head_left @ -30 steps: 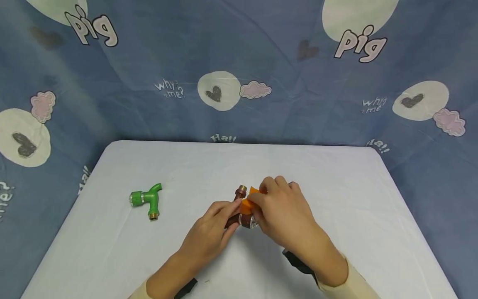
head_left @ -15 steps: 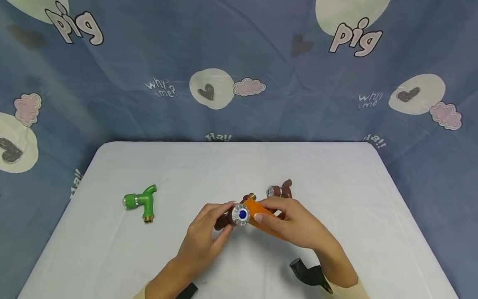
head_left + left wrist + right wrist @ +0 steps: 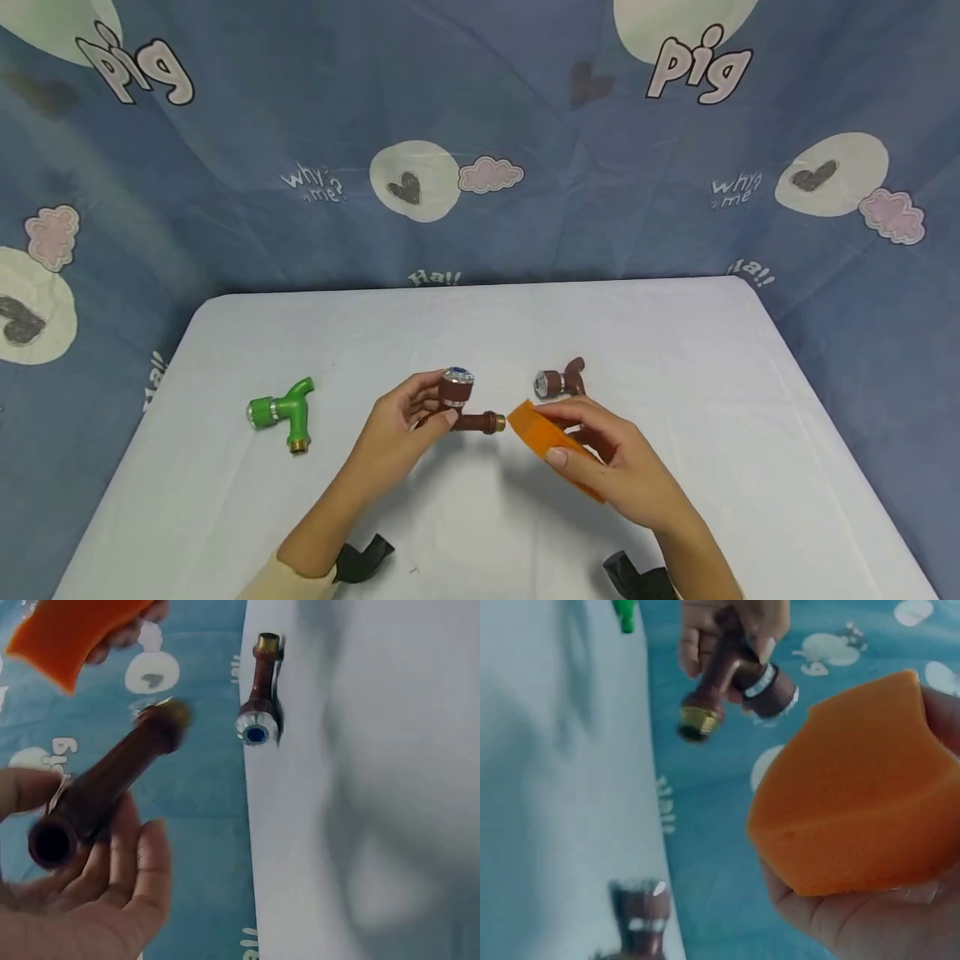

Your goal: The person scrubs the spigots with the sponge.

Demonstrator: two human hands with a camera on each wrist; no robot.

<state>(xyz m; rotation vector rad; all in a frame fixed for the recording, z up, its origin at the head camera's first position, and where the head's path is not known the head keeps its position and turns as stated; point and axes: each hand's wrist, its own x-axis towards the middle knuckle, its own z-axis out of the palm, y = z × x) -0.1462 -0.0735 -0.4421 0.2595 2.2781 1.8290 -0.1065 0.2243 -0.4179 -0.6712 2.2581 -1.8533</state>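
My left hand (image 3: 401, 433) grips a brown tap (image 3: 474, 422) above the table, its round knob upward and its brass threaded end toward the right. In the left wrist view the tap's open spout end (image 3: 52, 841) faces the camera, with fingers round the body. My right hand (image 3: 611, 458) holds an orange sponge (image 3: 551, 437) between thumb and fingers. The sponge's near corner comes right up to the brass end in the head view. From the right wrist, the sponge (image 3: 855, 787) appears as a thick curved block, apart from the tap (image 3: 720, 671).
A second brown tap (image 3: 562, 382) lies on the white table (image 3: 337, 333) beyond my right hand. Off to the left is a green tap (image 3: 288, 410). Dark wrist mounts (image 3: 363, 558) sit under both forearms. A printed blue cloth (image 3: 525, 233) hangs behind the table.
The sponge has come off the tap and moved right. My left hand has turned the tap so its knob points up and its brass end right. The second brown tap has come into view.
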